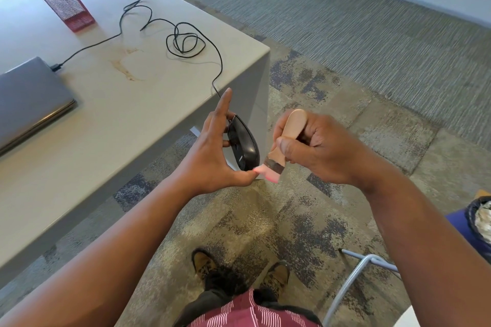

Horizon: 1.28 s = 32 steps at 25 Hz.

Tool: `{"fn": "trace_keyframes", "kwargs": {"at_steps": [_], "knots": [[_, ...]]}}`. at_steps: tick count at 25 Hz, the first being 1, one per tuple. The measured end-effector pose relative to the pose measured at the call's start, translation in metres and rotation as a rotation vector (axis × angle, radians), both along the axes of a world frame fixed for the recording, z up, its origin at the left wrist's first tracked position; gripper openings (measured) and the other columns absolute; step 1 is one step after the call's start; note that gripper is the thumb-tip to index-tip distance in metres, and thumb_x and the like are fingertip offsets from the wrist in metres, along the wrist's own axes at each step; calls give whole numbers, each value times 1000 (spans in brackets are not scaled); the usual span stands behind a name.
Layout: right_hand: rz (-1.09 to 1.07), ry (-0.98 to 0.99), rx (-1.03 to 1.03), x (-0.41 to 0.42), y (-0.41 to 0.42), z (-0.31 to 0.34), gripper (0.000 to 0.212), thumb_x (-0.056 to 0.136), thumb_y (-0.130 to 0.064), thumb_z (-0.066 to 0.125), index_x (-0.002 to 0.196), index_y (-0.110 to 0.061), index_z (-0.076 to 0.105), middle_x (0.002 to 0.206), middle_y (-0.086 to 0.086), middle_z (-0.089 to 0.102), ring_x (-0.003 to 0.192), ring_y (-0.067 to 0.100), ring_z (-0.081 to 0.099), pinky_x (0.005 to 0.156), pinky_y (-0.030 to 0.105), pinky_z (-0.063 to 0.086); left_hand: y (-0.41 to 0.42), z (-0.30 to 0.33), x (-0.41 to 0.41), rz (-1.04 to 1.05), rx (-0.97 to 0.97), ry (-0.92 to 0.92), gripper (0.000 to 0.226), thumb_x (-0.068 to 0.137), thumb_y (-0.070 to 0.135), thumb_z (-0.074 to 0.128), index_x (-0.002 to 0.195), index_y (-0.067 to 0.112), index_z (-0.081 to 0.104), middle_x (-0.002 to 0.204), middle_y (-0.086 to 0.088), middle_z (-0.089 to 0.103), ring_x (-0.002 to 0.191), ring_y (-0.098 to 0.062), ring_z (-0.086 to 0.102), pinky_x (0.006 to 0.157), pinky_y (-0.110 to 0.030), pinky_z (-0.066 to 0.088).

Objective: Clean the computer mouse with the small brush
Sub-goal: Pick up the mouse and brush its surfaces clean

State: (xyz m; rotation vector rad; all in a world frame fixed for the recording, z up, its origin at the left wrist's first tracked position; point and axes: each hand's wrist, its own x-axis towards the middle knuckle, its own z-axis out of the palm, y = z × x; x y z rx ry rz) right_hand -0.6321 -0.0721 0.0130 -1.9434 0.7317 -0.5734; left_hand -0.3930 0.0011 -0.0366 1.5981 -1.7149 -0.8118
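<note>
A black wired computer mouse [244,147] is held on its side in the air, just off the desk's corner. My left hand [212,156] grips it between thumb and fingers, index finger pointing up. My right hand [316,148] is closed around the wooden handle of a small brush [281,151]. The brush's pink bristles touch the lower end of the mouse, beside my left thumb tip. The mouse's black cable [183,40] runs back over the desk in loose loops.
The grey desk [119,119] carries a closed laptop [29,98] at the left, with the cable plugged into it, and a red mesh pen holder [65,2] at the back. A metal chair leg [353,279] and a lined bin [478,223] stand at my right on the carpet.
</note>
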Motion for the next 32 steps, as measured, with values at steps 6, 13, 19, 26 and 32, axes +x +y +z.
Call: {"fn": "trace_keyframes", "kwargs": {"at_steps": [6, 13, 19, 26, 32], "knots": [[-150, -236, -24, 5, 0, 6, 7, 97, -22, 60, 98, -27, 64, 91, 14, 74, 66, 40, 61, 56, 58, 50, -2, 1, -2, -4, 12, -4, 144, 60, 52, 91, 164, 56, -9, 146, 6, 38, 138, -23, 54, 114, -48, 54], [-53, -43, -57, 10, 6, 2, 4, 97, -9, 60, 97, -12, 61, 75, -19, 69, 56, 4, 56, 55, 19, 42, -2, 3, -4, 10, 7, 1, 141, 59, 51, 88, 167, 51, -3, 141, 8, 39, 138, -15, 52, 112, -37, 55], [-120, -236, 66, 10, 2, 3, 5, 97, -12, 61, 100, -11, 57, 87, 10, 75, 68, 25, 68, 61, 37, 55, -2, 1, -4, 8, 4, -7, 143, 62, 42, 96, 166, 53, -2, 135, 24, 37, 132, -3, 53, 113, -29, 53], [-19, -275, 0, 12, 4, 0, 10, 96, -26, 70, 101, -23, 62, 97, 14, 73, 77, 34, 67, 68, 55, 57, -2, 3, -3, 1, 26, -22, 143, 61, 52, 93, 164, 57, -5, 143, 12, 36, 140, -17, 51, 116, -39, 53], [66, -237, 59, 9, 3, 1, 10, 94, -25, 72, 97, -23, 62, 96, 15, 73, 76, 35, 64, 69, 52, 56, -3, -2, -2, 31, 39, -30, 146, 65, 33, 101, 168, 48, -2, 142, 9, 40, 131, -6, 55, 110, -25, 53]]}}
